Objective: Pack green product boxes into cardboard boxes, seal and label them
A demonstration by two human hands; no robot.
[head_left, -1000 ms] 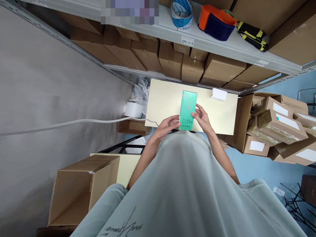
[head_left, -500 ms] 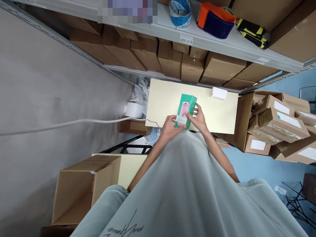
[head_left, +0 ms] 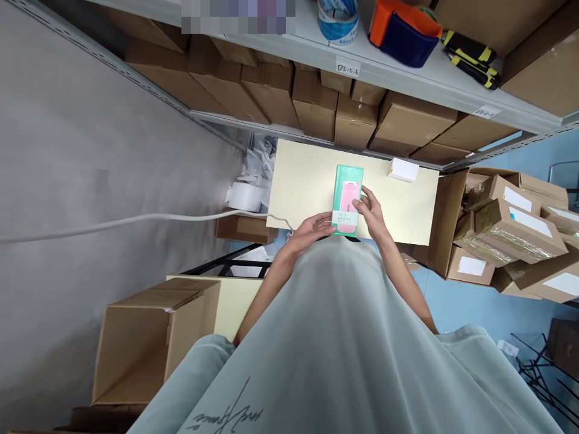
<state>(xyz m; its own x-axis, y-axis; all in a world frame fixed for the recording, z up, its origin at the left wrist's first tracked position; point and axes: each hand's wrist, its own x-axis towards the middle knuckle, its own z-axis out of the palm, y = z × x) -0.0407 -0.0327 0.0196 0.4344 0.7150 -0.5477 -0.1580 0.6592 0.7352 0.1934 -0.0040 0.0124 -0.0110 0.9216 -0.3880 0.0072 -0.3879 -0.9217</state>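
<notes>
I hold a slim green box [head_left: 347, 196] with a pink picture on its face, flat above the near edge of a pale yellow table [head_left: 307, 181]. My left hand [head_left: 312, 231] grips its lower left corner with curled fingers. On the right edge sits my right hand [head_left: 371, 211], fingers closed on the box. A small white box [head_left: 402, 170] lies on the table's far right.
Shelves of brown cartons [head_left: 316, 108] rise behind the table; a blue tape roll [head_left: 338, 17] and an orange dispenser [head_left: 400, 27] sit above. Labelled cartons [head_left: 506, 235] pile up at right. An open carton [head_left: 145, 337] stands lower left, and a white cable [head_left: 136, 222] runs left.
The box was turned over between my hands: its plain green side faced up, then it tilted, and now the pink-printed face lies upward. Both hands stayed on it.
</notes>
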